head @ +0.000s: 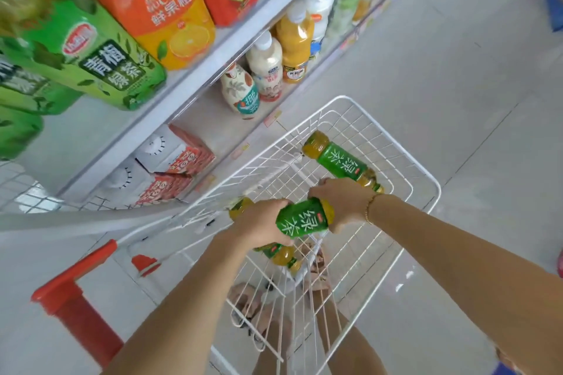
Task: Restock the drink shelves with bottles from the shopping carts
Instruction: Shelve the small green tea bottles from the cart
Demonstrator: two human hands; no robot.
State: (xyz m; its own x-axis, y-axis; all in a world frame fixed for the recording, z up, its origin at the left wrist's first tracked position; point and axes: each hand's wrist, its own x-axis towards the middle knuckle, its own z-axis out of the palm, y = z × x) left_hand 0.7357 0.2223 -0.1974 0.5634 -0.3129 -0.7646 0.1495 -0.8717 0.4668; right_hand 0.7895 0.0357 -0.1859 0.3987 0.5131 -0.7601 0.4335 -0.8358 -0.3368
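Hovering inside the cart (350, 119), both grips hold green tea bottles. The left grip (262, 222) is wrapped round one bottle (281, 254), whose amber ends stick out on either side of it, low over the cart's near half. The right grip (344, 204), with a thin bracelet (369, 210) on its wrist, clasps the amber end of a second bottle (301, 219). This one lies crosswise between the two grips with its green label up, and its other end touches the left grip. A third bottle (341, 161) lies loose in the cart's far half, one end hidden behind the right wrist.

Left of the cart stand the shelves (213, 64). A big green bottle (91, 64) and a big orange bottle (158, 9) sit on the upper level, and smaller pale and orange drinks (274, 64) on the one below. Red-and-white cartons (179, 161) sit on the lowest level, just beside the cart's left rim. A red handle (61, 289) shows at the cart's near left. Grey floor (457, 70) lies to the cart's right.
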